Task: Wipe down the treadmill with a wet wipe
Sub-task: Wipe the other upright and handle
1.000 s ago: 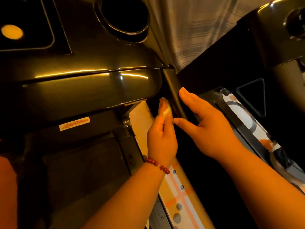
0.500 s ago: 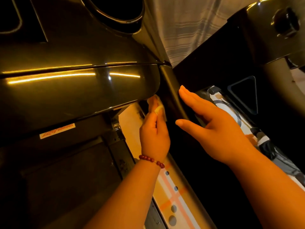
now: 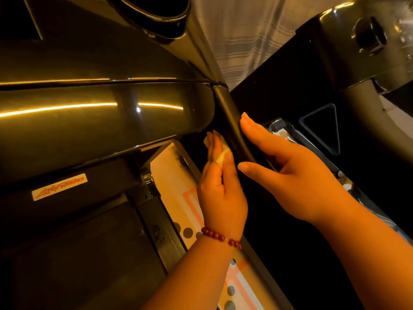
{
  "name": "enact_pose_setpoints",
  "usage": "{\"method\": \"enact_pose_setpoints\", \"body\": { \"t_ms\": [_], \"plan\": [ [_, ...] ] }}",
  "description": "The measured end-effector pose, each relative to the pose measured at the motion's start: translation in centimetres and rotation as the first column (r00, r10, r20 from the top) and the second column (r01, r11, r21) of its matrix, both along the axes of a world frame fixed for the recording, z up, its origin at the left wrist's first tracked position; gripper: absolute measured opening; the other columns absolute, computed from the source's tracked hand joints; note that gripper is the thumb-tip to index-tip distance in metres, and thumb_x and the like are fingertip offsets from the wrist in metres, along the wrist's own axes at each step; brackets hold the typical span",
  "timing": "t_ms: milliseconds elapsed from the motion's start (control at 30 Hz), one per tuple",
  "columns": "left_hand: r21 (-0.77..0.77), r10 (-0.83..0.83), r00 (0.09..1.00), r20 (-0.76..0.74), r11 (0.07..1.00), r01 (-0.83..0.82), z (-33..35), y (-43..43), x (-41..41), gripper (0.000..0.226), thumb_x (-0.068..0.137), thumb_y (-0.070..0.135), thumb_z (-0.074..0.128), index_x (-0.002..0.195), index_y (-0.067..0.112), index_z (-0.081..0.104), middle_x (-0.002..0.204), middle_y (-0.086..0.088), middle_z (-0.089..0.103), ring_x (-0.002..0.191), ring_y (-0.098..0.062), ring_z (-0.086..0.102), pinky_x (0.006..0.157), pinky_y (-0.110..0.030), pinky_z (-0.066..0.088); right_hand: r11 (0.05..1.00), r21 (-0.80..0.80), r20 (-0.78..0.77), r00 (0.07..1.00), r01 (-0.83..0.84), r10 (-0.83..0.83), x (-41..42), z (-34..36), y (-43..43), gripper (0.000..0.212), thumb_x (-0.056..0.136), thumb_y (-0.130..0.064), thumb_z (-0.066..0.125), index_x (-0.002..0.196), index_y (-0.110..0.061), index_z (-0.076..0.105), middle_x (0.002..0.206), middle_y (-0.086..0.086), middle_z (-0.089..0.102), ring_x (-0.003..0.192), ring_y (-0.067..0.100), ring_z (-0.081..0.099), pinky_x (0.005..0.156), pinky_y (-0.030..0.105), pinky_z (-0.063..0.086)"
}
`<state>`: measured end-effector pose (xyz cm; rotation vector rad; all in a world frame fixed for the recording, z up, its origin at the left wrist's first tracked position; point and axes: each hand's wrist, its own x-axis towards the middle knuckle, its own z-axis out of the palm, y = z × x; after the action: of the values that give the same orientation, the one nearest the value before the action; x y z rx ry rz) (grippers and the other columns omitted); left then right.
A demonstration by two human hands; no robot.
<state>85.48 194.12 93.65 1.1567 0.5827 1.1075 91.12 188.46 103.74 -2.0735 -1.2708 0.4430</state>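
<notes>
Hands flanked the dark slanted upright (image 3: 231, 130) of the treadmill (image 3: 100, 121), one on each side. The left hand (image 3: 221, 191), with a red bead bracelet (image 3: 220, 237) at its wrist, stood edge-on with fingers pointing up, pinching a small folded wet wipe (image 3: 221, 156) between thumb and fingers. The wipe lay at the upright's left face; whether it pressed there could not be told. The right hand (image 3: 297, 175) was spread flat, fingers straight and together, thumb splayed low, holding nothing, its fingertips close against the upright's right edge.

Above the left hand curved the lower rim of the glossy console, leaving a narrow gap for the fingertips. Below that hand ran a pale patterned strip (image 3: 174, 180) between dark frame rails. Beyond the right hand sat a dark panel with a triangular opening (image 3: 324, 128), and above both hands hung a striped curtain (image 3: 245, 36).
</notes>
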Motion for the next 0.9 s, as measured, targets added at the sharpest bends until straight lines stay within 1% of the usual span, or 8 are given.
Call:
{"method": "enact_pose_setpoints", "body": {
  "t_ms": [100, 167, 233, 433, 533, 600, 700, 900],
  "plan": [
    [0.049, -0.003, 1.0, -0.015, 0.999, 0.004, -0.3, 0.8, 0.0, 0.03, 0.097, 0.039, 0.042, 0.126, 0.045, 0.045, 0.137, 0.022, 0.045, 0.134, -0.001, 0.039, 0.102, -0.018, 0.042, 1.0, 0.003, -0.002, 1.0, -0.005, 0.005, 0.2, -0.1, -0.1, 0.066, 0.079, -0.038, 0.062, 0.137, -0.05, 0.032, 0.144, -0.035, 0.033, 0.13, -0.021, 0.026, 0.105, 0.002, 0.024],
    [-0.113, 0.05, 0.989, -0.143, 0.991, -0.066, -0.5, 3.1, 1.0, 0.027, 0.1, 0.035, 0.042, 0.12, 0.033, 0.061, 0.122, 0.008, 0.063, 0.117, -0.012, 0.057, 0.086, -0.022, 0.052, 1.0, -0.002, 0.02, 1.0, -0.009, 0.009, 0.3, -0.2, -0.3, 0.065, 0.083, -0.031, 0.065, 0.133, -0.054, 0.03, 0.142, -0.038, 0.032, 0.128, -0.024, 0.024, 0.102, -0.001, 0.023],
    [-0.263, 0.038, 0.978, -0.205, 0.96, -0.092, -0.4, 4.4, 1.6, 0.029, 0.1, 0.038, 0.041, 0.112, 0.029, 0.065, 0.106, 0.007, 0.068, 0.099, -0.005, 0.063, 0.074, -0.02, 0.052, 1.0, -0.008, 0.038, 0.999, -0.013, 0.013, 0.3, -0.1, -0.3, 0.064, 0.082, -0.035, 0.063, 0.132, -0.055, 0.029, 0.14, -0.041, 0.03, 0.126, -0.027, 0.023, 0.099, -0.004, 0.021],
    [-0.104, -0.011, 0.998, -0.061, 0.995, 0.004, 0.3, -0.7, -0.4, 0.046, 0.088, 0.047, 0.039, 0.132, 0.037, 0.048, 0.143, 0.017, 0.045, 0.131, -0.002, 0.043, 0.101, -0.024, 0.046, 1.0, -0.003, 0.007, 1.0, -0.029, 0.029, 0.3, 0.0, -0.1, 0.063, 0.074, -0.046, 0.056, 0.131, -0.057, 0.031, 0.137, -0.044, 0.032, 0.123, -0.028, 0.027, 0.094, -0.006, 0.025],
    [-0.177, 0.014, 0.995, -0.097, 0.984, -0.032, -0.3, 2.1, 0.6, 0.029, 0.094, 0.042, 0.041, 0.115, 0.04, 0.06, 0.127, 0.024, 0.056, 0.118, 0.01, 0.049, 0.092, -0.014, 0.047, 1.0, 0.008, 0.003, 1.0, -0.028, 0.028, 0.3, -0.1, -0.2, 0.064, 0.073, -0.046, 0.056, 0.131, -0.056, 0.031, 0.136, -0.044, 0.031, 0.125, -0.027, 0.025, 0.098, -0.004, 0.023],
    [-0.305, 0.038, 0.981, -0.19, 0.947, -0.096, -0.6, 4.2, 1.5, 0.027, 0.099, 0.037, 0.042, 0.112, 0.033, 0.066, 0.112, 0.016, 0.066, 0.108, 0.003, 0.058, 0.089, -0.02, 0.052, 1.0, 0.007, 0.013, 1.0, -0.029, 0.028, 0.3, -0.1, -0.2, 0.064, 0.072, -0.047, 0.056, 0.131, -0.057, 0.031, 0.136, -0.045, 0.031, 0.125, -0.027, 0.024, 0.099, -0.004, 0.021],
    [-0.346, 0.024, 0.978, -0.206, 0.933, -0.096, -0.7, 3.7, 1.4, 0.036, 0.1, 0.04, 0.041, 0.12, 0.021, 0.064, 0.117, 0.0, 0.066, 0.109, -0.013, 0.061, 0.083, -0.019, 0.054, 0.999, -0.005, 0.031, 0.999, -0.039, 0.039, 0.2, 0.1, 0.0, 0.064, 0.07, -0.049, 0.054, 0.128, -0.062, 0.028, 0.132, -0.05, 0.029, 0.12, -0.032, 0.022, 0.093, -0.008, 0.021],
    [-0.292, 0.04, 0.983, -0.181, 0.952, -0.093, -0.7, 2.7, 0.8, 0.034, 0.099, 0.039, 0.041, 0.127, 0.031, 0.059, 0.133, 0.006, 0.057, 0.124, -0.009, 0.051, 0.102, -0.032, 0.046, 0.999, -0.01, 0.041, 0.998, -0.05, 0.051, 0.2, 0.0, 0.0, 0.068, 0.072, -0.047, 0.055, 0.132, -0.057, 0.026, 0.133, -0.048, 0.027, 0.116, -0.036, 0.021, 0.087, -0.011, 0.021]
  ]
}}
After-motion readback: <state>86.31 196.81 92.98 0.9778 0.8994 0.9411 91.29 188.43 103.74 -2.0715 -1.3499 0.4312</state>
